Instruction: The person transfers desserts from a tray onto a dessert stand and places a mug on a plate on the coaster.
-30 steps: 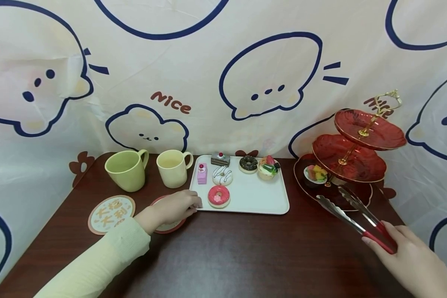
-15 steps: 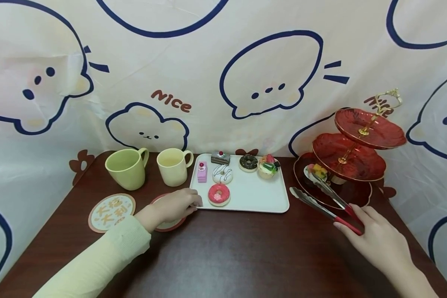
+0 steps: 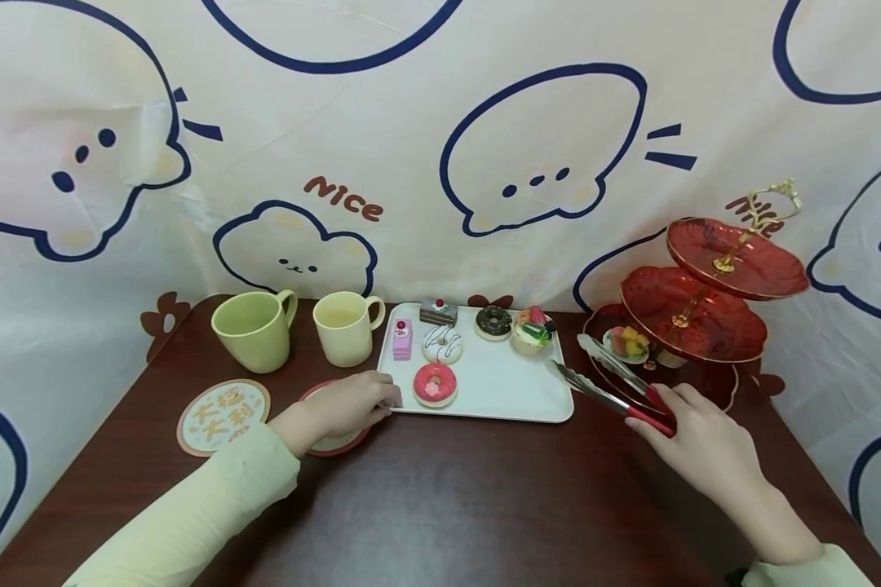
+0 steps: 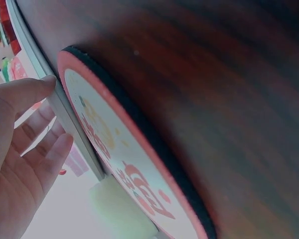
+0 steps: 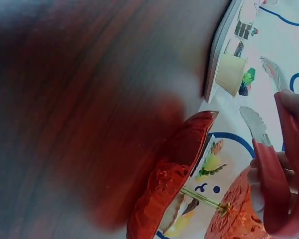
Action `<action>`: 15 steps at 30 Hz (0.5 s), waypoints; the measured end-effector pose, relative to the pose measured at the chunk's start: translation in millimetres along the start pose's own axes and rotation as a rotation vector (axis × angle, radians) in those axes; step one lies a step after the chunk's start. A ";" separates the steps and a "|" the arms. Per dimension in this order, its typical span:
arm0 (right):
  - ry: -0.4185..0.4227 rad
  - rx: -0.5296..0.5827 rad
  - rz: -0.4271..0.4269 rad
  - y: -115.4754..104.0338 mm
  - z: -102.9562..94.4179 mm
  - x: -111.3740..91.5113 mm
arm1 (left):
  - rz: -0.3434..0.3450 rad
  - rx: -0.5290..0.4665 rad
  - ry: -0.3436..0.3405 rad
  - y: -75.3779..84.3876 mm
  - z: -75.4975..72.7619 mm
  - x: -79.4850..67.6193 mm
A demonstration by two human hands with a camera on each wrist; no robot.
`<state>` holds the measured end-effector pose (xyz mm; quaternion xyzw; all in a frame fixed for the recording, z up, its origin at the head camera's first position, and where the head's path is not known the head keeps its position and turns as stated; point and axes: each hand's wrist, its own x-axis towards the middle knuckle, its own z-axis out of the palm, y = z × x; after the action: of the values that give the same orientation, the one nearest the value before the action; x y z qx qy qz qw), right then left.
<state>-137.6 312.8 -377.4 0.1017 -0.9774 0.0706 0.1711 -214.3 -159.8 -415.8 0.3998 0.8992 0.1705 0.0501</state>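
My left hand (image 3: 341,403) holds the front left corner of a white tray (image 3: 502,395), thumb and fingers at its rim (image 4: 72,122). My right hand (image 3: 705,448) grips red-handled metal tongs (image 3: 595,390), their arms spread with nothing between the tips. The tips hover between the tray's right edge and the three-tier red stand (image 3: 693,314). On the tray sit a pink donut (image 3: 435,386), a white donut (image 3: 442,346), a chocolate donut (image 3: 493,324), a fruit tart (image 3: 531,336), a purple cake slice (image 3: 401,341) and a chocolate cake slice (image 3: 438,312). A fruit cup (image 3: 629,343) sits on the stand's bottom tier.
A green mug (image 3: 250,334) and a pale yellow mug (image 3: 345,330) stand left of the tray. A round coaster (image 3: 220,416) lies in front of the green mug; another coaster (image 4: 114,144) lies under my left forearm. A printed cloth (image 3: 411,163) hangs behind the dark table (image 3: 470,505).
My right hand has moved left with the tongs, from in front of the red stand toward the tray's right edge. My left hand stays at the tray corner.
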 end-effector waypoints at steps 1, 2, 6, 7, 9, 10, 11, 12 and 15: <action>-0.013 -0.003 0.002 -0.2 0.5 1.7 | 0.001 0.001 0.000 -0.1 0.4 -0.1; -0.032 -0.004 0.009 -0.3 1.0 3.5 | 0.002 0.000 -0.001 -0.1 0.7 -0.2; -0.070 -0.014 0.028 0.2 2.8 9.1 | 0.019 0.012 0.007 -0.5 1.3 -0.5; -0.073 -0.017 0.030 0.1 3.5 10.3 | 0.022 0.015 0.008 -0.7 1.3 -0.6; -0.080 -0.019 0.033 0.2 5.1 13.1 | 0.023 0.017 0.012 -1.1 1.2 -0.6; -0.076 -0.021 0.028 -0.2 6.2 14.2 | 0.023 0.018 0.013 -1.1 1.1 -0.8; -0.073 -0.022 0.024 -0.6 7.4 15.4 | 0.023 0.018 0.013 -1.3 1.1 -0.9; -0.069 -0.024 0.019 -1.1 8.7 16.5 | 0.024 0.018 0.013 -1.5 1.2 -0.9; -0.063 -0.021 0.009 -3.3 12.5 20.8 | 0.024 0.017 0.014 -1.6 1.3 -1.3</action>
<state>-160.0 303.8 -381.5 0.0976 -0.9835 0.0578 0.1410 -214.2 -161.4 -417.7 0.4098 0.8961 0.1661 0.0382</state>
